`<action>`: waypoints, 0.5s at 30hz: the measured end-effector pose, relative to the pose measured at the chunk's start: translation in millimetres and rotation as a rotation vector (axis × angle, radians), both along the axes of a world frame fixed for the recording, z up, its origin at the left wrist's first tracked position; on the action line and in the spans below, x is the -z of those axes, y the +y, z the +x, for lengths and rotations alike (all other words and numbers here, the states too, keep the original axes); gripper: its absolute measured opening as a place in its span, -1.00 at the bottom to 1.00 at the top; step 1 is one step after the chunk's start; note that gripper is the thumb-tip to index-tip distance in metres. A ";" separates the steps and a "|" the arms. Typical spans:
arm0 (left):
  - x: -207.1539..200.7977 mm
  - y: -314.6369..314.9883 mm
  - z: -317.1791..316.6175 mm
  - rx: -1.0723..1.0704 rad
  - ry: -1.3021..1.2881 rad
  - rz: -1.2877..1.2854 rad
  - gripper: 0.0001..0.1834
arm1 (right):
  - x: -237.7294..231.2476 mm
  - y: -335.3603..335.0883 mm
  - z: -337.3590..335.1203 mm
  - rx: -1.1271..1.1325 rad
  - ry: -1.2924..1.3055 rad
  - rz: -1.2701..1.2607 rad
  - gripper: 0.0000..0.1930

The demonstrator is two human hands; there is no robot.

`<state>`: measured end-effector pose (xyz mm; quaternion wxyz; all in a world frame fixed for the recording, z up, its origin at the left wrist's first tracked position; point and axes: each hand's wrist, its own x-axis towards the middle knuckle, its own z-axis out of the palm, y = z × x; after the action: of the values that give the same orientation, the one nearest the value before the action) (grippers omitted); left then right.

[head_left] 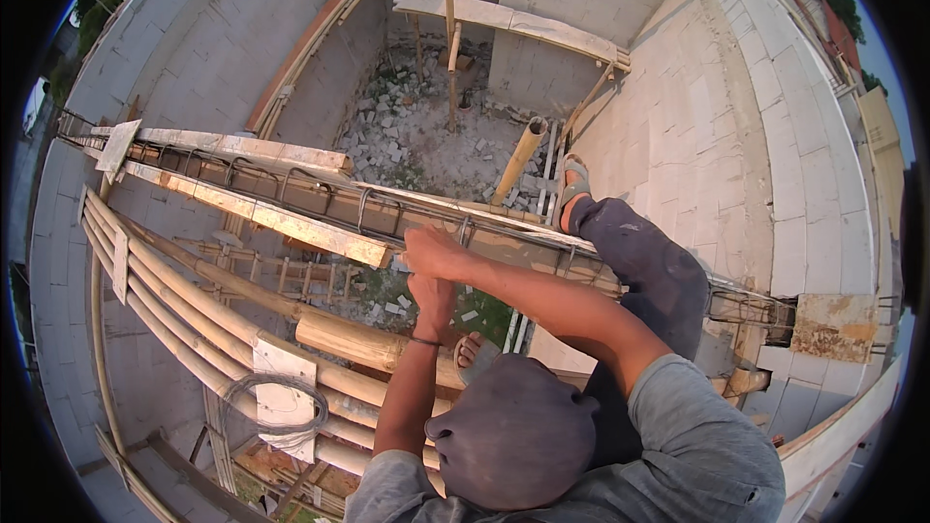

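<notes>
My right hand [432, 253] is closed like a fist over the long steel rebar cage [362, 211], close to the end of a plaster-smeared formwork board [291, 224]. What it grips, if anything, is hidden. Just below it is my left hand [426, 292], its fingers covered by the right hand and forearm. The cage has bent stirrups and runs along the beam between two boards, the second board [262, 148] lying on its far side. A sandalled foot [573, 179] is set past the cage, and another foot [477, 356] rests by the bamboo poles.
Thick bamboo poles [203, 315] run below the beam, with a coil of wire [276, 407] on a pale board. Far below, rubble [397, 121] covers the ground between block walls [693, 126]. An upright bamboo pole [520, 161] and a plank scaffold [513, 21] stand beyond.
</notes>
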<state>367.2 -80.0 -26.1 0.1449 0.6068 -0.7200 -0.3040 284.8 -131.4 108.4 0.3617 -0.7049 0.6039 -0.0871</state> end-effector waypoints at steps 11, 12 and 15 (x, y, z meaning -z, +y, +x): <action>-16.7 -32.8 12.4 0.153 -0.277 -0.084 -0.86 | 36.8 49.5 -124.7 0.525 0.109 -0.333 -0.79; -18.4 -31.0 12.1 0.141 -0.279 -0.070 -0.85 | 44.4 54.2 -134.2 0.540 0.081 -0.333 -0.78; -21.1 -23.0 12.8 0.121 -0.223 -0.096 -0.75 | 64.8 67.8 -147.5 0.579 -0.038 -0.437 -0.76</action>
<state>380.0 -103.0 -5.0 0.0744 0.5847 -0.7806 -0.2079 137.3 -63.6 43.6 0.1741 -0.5636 0.7387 -0.3261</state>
